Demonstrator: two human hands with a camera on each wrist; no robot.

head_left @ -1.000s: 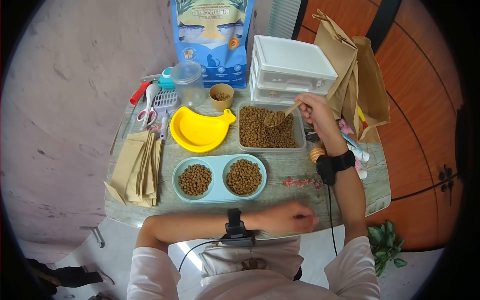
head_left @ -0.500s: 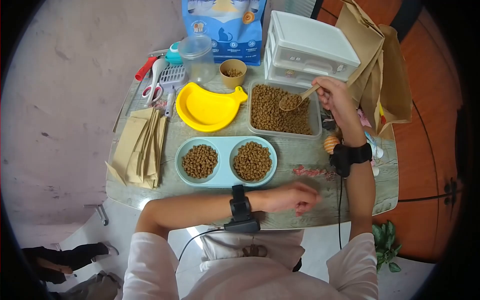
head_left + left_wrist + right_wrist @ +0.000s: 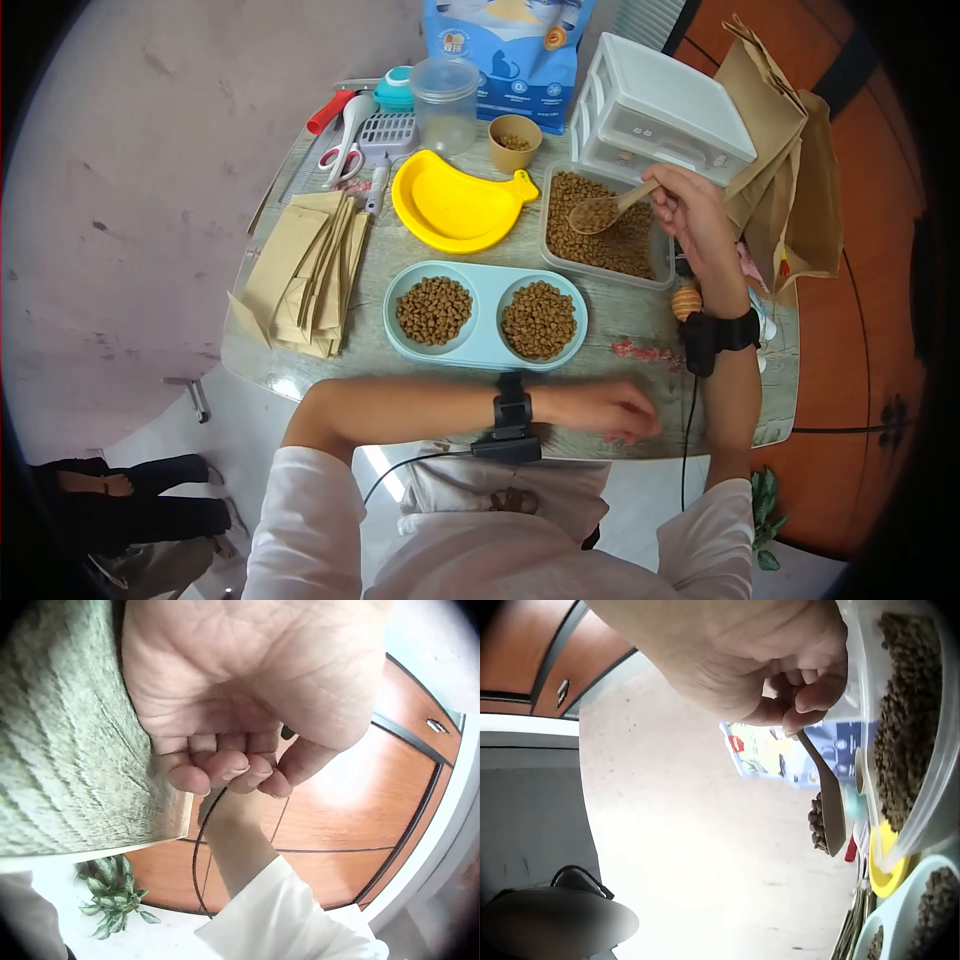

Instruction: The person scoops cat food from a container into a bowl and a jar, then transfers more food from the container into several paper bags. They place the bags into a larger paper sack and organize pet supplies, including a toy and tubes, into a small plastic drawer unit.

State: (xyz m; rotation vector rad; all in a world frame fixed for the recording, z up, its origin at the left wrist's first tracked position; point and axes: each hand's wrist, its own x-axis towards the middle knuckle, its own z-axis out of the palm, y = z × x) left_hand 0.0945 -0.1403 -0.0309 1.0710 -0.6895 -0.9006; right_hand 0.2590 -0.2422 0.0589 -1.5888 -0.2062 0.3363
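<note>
My right hand [image 3: 692, 215] pinches the handle of a wooden spoon [image 3: 622, 202] between thumb and fingers. In the right wrist view brown kibble [image 3: 817, 823] fills the spoon's bowl. The spoon is over a clear plastic container [image 3: 662, 262] of kibble. My left hand [image 3: 600, 408] is near the table's front edge, fingers loosely curled around nothing, as the left wrist view also shows. Between the left forearm and the yellow dish lies a light-blue double bowl [image 3: 487, 335], kibble in both halves.
Behind the double bowl sits a yellow banana-shaped dish [image 3: 450, 205]. A small tan cup [image 3: 514, 150], a clear jar [image 3: 445, 105] and a blue food bag [image 3: 515, 75] stand farther back. White drawers [image 3: 665, 115] flank the container. Paper bags [image 3: 300, 270] lie left.
The head view has shifted, so the table items appear farther right. The spoon has stayed over the container in the right hand. The left hand has changed only slightly.
</note>
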